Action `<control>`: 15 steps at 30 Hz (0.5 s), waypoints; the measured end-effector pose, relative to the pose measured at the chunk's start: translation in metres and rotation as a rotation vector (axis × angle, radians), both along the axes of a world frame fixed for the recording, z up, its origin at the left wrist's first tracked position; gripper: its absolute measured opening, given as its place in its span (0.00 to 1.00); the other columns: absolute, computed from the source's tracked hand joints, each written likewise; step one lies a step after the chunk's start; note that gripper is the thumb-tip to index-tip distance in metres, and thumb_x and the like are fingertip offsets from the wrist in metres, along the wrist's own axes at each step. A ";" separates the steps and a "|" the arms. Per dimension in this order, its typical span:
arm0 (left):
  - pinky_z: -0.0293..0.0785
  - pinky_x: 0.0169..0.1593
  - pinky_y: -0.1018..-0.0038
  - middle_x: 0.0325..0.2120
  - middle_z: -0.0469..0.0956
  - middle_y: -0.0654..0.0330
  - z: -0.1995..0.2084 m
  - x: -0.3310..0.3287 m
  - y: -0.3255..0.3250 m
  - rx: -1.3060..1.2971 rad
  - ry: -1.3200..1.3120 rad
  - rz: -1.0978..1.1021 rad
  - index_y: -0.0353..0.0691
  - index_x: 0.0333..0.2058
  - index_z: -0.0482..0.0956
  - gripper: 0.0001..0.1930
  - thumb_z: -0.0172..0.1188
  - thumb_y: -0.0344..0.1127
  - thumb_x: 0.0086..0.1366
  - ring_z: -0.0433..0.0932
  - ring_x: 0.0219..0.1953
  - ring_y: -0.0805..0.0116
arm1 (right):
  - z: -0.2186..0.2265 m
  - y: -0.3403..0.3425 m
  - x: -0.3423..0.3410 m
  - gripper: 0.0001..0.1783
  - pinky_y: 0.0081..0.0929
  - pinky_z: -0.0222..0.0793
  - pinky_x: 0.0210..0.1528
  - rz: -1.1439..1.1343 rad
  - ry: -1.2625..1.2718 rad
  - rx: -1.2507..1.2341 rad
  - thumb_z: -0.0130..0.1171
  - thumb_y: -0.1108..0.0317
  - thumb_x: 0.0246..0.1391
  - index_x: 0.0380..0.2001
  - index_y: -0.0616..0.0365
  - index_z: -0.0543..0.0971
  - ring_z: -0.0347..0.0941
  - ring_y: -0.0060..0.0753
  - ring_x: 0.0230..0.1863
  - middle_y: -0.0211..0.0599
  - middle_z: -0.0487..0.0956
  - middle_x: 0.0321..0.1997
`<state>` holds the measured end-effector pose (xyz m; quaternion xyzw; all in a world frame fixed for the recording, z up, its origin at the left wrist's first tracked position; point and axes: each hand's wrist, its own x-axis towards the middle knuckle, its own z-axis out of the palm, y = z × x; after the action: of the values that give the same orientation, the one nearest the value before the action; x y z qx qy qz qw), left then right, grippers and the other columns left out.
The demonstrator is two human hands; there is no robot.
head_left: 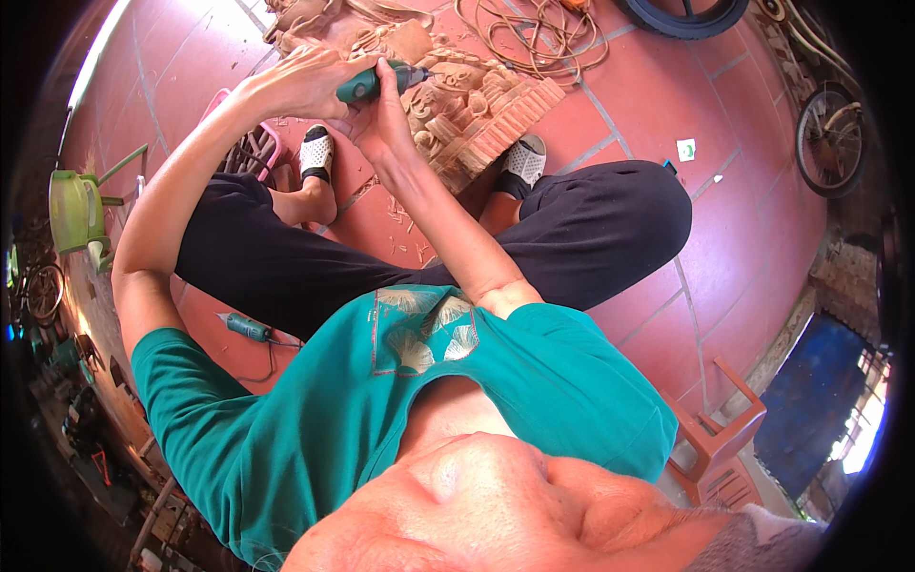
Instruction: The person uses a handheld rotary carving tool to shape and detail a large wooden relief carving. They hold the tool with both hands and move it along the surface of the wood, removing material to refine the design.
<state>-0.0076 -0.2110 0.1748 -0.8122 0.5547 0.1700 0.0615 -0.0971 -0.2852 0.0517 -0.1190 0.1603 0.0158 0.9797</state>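
Closest of all, part of the person's head (486, 505) is filling the bottom of the head view, and a green shirt (315, 419) is spreading out just past it. Two bare arms (162, 224) are reaching up toward the top. The left hand (310, 81) is curling around the back of a green hand tool (356, 90). The right hand (381, 129) is gripping the same tool nearer its tip, with one finger or thumb lying across it. Both hands are holding on together, probably so the tool is not wobbling. Its thin tip is pointing at a big carved piece of wood (496, 119). That wood is lying on the red floor (658, 329) between the left shoe (316, 151) and the right shoe (525, 160), maybe so the hands are reaching it easily. Wood chips (396, 229) are lying near it. A second green tool (248, 327) is resting beside the dark pants (610, 214).

Fingers are hiding some of the held tool. I cannot tell if its tip is touching the wood. The top edge is cutting off a black wheel (686, 23). Things along the dark left rim are blending together, so I cannot name them.
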 end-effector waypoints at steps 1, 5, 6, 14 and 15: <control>0.71 0.36 0.57 0.29 0.79 0.45 -0.003 0.000 0.004 -0.080 -0.017 -0.039 0.41 0.60 0.65 0.41 0.70 0.40 0.47 0.79 0.31 0.46 | -0.001 0.000 0.001 0.30 0.40 0.82 0.43 0.009 -0.004 -0.001 0.48 0.35 0.61 0.49 0.50 0.72 0.81 0.34 0.40 0.34 0.79 0.45; 0.70 0.32 0.57 0.23 0.78 0.46 -0.002 -0.002 0.007 -0.093 -0.002 -0.032 0.40 0.57 0.67 0.37 0.70 0.41 0.47 0.78 0.27 0.46 | -0.002 0.004 0.000 0.30 0.37 0.81 0.40 0.030 0.014 0.016 0.46 0.34 0.61 0.48 0.49 0.73 0.81 0.32 0.37 0.33 0.80 0.43; 0.70 0.32 0.57 0.22 0.77 0.46 -0.003 -0.001 0.007 -0.092 0.000 -0.035 0.40 0.56 0.67 0.37 0.70 0.41 0.47 0.78 0.27 0.46 | -0.002 0.005 0.000 0.31 0.38 0.80 0.41 0.027 0.014 0.001 0.46 0.33 0.60 0.47 0.48 0.73 0.80 0.31 0.38 0.32 0.79 0.42; 0.71 0.32 0.55 0.22 0.77 0.44 0.003 -0.003 0.007 -0.100 0.043 -0.035 0.40 0.54 0.68 0.36 0.71 0.43 0.45 0.78 0.28 0.44 | -0.002 0.009 -0.002 0.30 0.36 0.80 0.37 0.013 0.030 -0.025 0.47 0.32 0.60 0.46 0.47 0.73 0.80 0.29 0.36 0.30 0.79 0.40; 0.71 0.32 0.55 0.23 0.77 0.45 0.004 -0.004 0.007 -0.095 0.048 -0.038 0.40 0.54 0.68 0.36 0.72 0.43 0.45 0.78 0.29 0.44 | -0.001 0.010 -0.002 0.30 0.36 0.80 0.38 0.009 0.040 -0.019 0.47 0.32 0.60 0.45 0.47 0.73 0.80 0.29 0.37 0.30 0.79 0.40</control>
<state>-0.0114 -0.2039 0.1788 -0.7993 0.5787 0.1616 0.0128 -0.0996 -0.2752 0.0510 -0.1286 0.1795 0.0212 0.9751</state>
